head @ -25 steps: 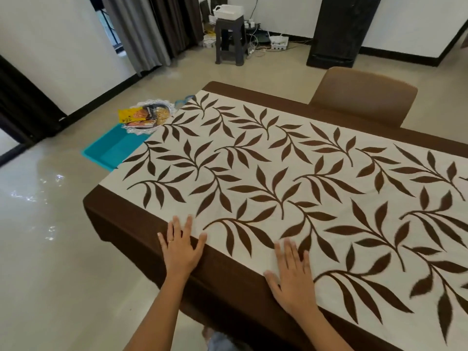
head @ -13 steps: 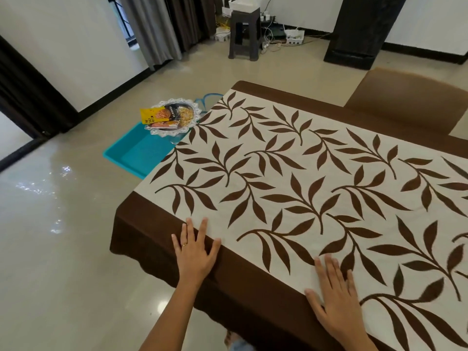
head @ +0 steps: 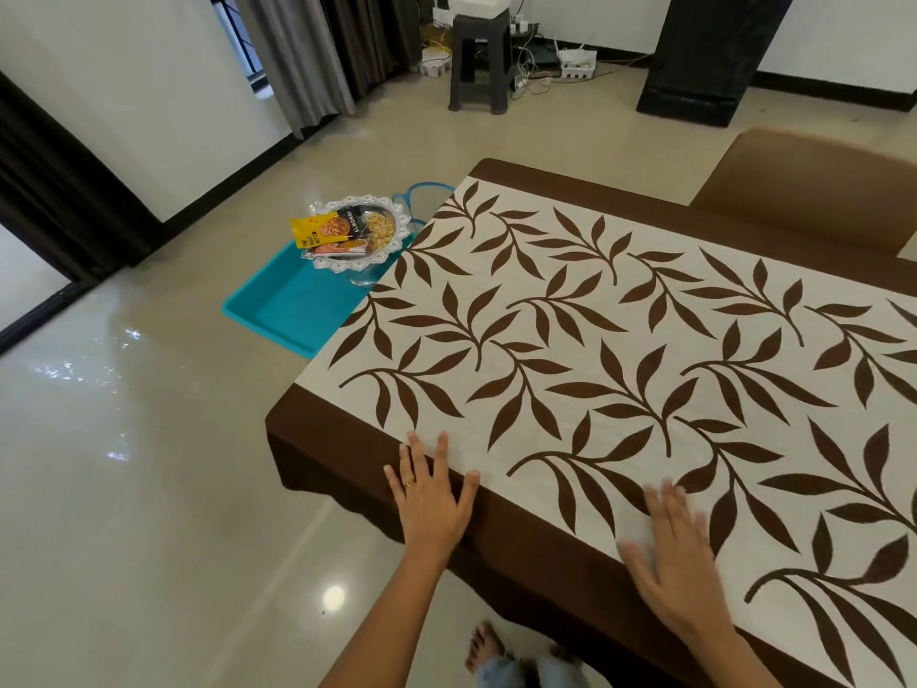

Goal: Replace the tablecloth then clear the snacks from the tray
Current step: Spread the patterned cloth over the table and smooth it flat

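Observation:
A cream tablecloth [head: 620, 350] with brown leaf prints and a brown border covers the table. My left hand [head: 430, 499] lies flat with fingers spread on its near edge, close to the left corner. My right hand [head: 677, 553] also rests flat on the cloth, further right along the same edge, slightly blurred. Past the table's left end, a silver tray [head: 397, 235] holds snack packets [head: 330, 231], one yellow and one dark, and loose nuts. It stands over a teal plastic tray [head: 288, 302].
A brown chair [head: 814, 186] stands at the table's far side. A dark stool [head: 480, 67] with cables and power strips around it is by the back wall, beside a black pillar [head: 704, 52]. Curtains hang at the back left. Glossy floor spreads left of the table.
The view has shifted left and the table sits further right in frame. Both hands have slid along the near edge of the cloth, staying flat.

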